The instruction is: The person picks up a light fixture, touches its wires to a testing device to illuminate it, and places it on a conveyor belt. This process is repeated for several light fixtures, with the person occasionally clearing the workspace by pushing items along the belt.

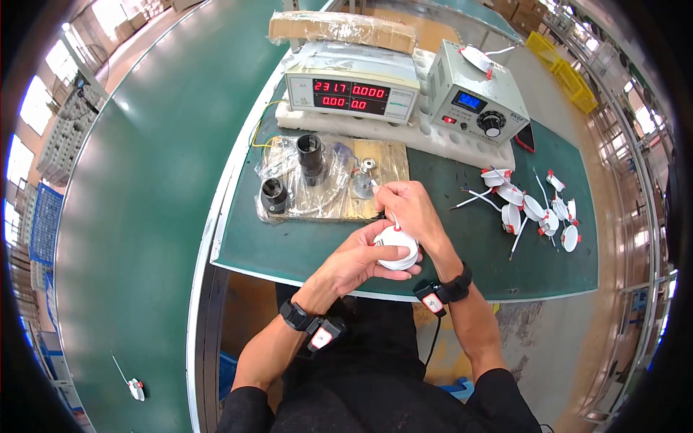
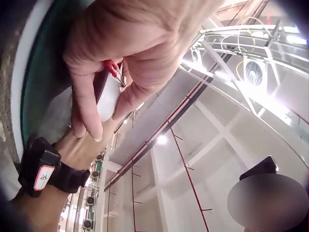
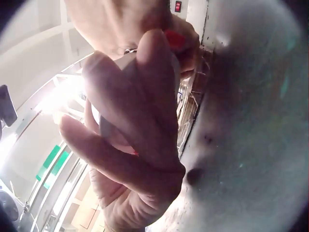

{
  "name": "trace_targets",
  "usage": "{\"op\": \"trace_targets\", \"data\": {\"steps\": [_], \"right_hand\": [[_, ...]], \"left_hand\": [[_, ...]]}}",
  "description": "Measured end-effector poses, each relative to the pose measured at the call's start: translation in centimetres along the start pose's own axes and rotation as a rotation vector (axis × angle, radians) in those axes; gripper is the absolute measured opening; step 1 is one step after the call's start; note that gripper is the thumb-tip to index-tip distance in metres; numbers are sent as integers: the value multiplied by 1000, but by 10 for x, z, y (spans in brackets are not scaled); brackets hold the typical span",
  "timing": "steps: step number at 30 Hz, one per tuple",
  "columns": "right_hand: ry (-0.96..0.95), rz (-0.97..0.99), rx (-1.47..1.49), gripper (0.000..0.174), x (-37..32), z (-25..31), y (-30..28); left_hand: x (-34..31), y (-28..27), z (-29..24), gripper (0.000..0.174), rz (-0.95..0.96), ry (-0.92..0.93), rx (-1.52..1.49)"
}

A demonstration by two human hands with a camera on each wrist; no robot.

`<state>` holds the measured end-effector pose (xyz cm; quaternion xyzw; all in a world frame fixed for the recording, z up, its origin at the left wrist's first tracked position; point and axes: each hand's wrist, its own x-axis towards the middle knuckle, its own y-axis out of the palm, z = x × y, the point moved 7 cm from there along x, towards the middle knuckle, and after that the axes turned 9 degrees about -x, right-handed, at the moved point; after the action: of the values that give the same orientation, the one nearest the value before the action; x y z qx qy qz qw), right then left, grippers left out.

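Observation:
A white round downlight (image 1: pixel 390 250) with red clips sits in my left hand (image 1: pixel 345 264), its thumb across the face and its fingers beneath. The left wrist view shows the downlight's rim (image 2: pixel 109 100) between thumb and fingers, beside a red clip (image 2: pixel 112 67). My right hand (image 1: pixel 414 211) is just above it and pinches the white cable (image 1: pixel 395 223) that rises from the lamp; the fingers hide part of the cable. Both hands are over the front of the green bench, near a plastic-wrapped wooden board (image 1: pixel 339 209).
On the board stand two black cylinders, a tall one (image 1: pixel 310 155) and a short one (image 1: pixel 273 193). Behind are a power meter (image 1: pixel 350 94) with red digits and a grey dial unit (image 1: pixel 476 101). Several downlights (image 1: pixel 534 208) lie at right; one more (image 1: pixel 136 390) lies on the left surface.

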<state>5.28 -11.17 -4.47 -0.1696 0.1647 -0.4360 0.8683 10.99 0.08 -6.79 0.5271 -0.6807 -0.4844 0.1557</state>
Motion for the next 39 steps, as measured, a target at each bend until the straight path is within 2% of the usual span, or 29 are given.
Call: {"op": "trace_targets", "data": {"steps": [14, 20, 23, 29, 39], "right_hand": [[-29, -9, 20, 36, 3, -10, 2], [-27, -25, 3, 36, 3, -11, 2], [-13, -19, 4, 36, 6, -16, 3], [6, -30, 25, 35, 5, -18, 4], [-7, -44, 16, 36, 4, -14, 2]], "left_hand": [[6, -2, 1, 53, -50, 34, 38], [5, 2, 0, 52, -60, 6, 84], [2, 5, -3, 44, -62, -67, 71], [2, 7, -8, 41, -40, -141, 158], [7, 6, -5, 43, -25, -133, 96]]}}
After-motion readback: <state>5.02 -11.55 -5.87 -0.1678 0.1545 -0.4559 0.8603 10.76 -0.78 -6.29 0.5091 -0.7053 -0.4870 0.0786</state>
